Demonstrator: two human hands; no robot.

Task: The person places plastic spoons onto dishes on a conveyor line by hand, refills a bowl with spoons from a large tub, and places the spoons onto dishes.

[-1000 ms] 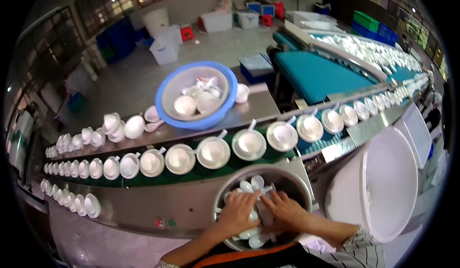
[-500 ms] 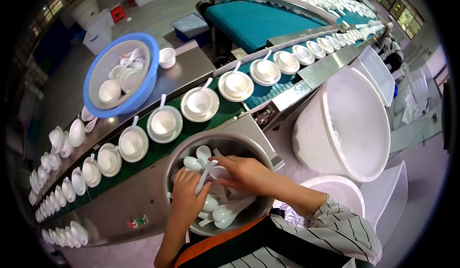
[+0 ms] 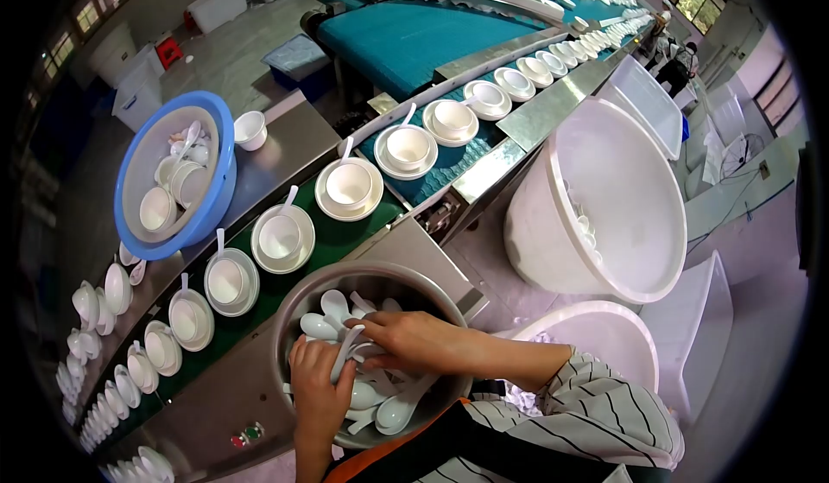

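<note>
A steel bowl [image 3: 289, 310] full of white spoons [image 3: 399, 409] is at my front. Over its left side, my left hand [image 3: 318, 384] is closed around a white spoon [image 3: 346, 353], which tilts upward between fingers and thumb. My right hand [image 3: 406, 341] reaches in from the right, its fingers bent down among the spoons close to that one; what its fingertips grip is hidden. Past the bowl, sets of a cup on a saucer [image 3: 281, 238], each with a spoon, line the green belt [image 3: 324, 224].
A blue basin [image 3: 226, 191] with cups and spoons is on the steel ledge at the left, beside a single cup [image 3: 250, 130]. Large white tubs [image 3: 635, 215] stand at the right. Stacked bowls line the far left. Two people [image 3: 678, 66] are in the far background.
The view has swung to the right and down. My left hand has closed around a spoon and lifted it up out of the pile. My right hand has stayed within the bowl.
</note>
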